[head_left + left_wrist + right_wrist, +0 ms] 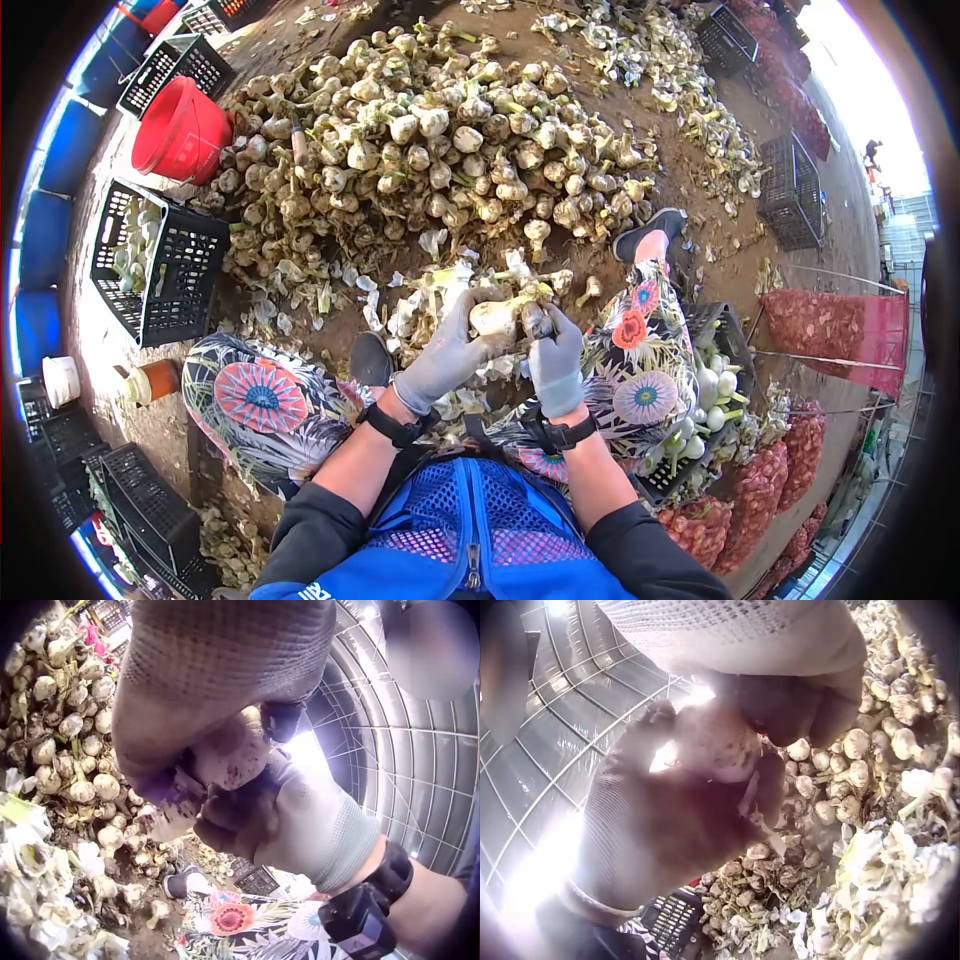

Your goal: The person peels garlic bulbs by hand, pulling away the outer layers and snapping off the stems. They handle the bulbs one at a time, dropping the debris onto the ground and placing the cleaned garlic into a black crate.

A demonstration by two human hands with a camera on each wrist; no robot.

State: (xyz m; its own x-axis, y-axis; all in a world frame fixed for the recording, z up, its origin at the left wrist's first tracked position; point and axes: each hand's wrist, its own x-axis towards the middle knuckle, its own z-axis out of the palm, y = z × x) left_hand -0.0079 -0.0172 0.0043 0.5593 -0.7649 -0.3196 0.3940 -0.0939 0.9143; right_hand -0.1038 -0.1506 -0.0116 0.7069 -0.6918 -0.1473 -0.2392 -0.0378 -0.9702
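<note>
Between my two gloved hands is a garlic bulb (495, 318), pale with dirt-streaked skin. The left hand (450, 345) grips it from the left, fingers curled around its side. My right hand (556, 362) has its fingers and thumb bent against the bulb's right end. Seen from the left wrist, the bulb (232, 759) is partly hidden by both hands, and the right hand (300, 821) pinches at its lower side. A loose strip of skin (769, 832) hangs beside the bulb in the right wrist view. Torn garlic skins (405, 310) lie under the hands.
A large heap of garlic bulbs (450, 150) lies ahead. At left are a black crate (185, 275) and a red bucket (190, 130). Beside the right leg, a crate holds cleaned bulbs (712, 385). Filled red mesh sacks (755, 495) stand at right.
</note>
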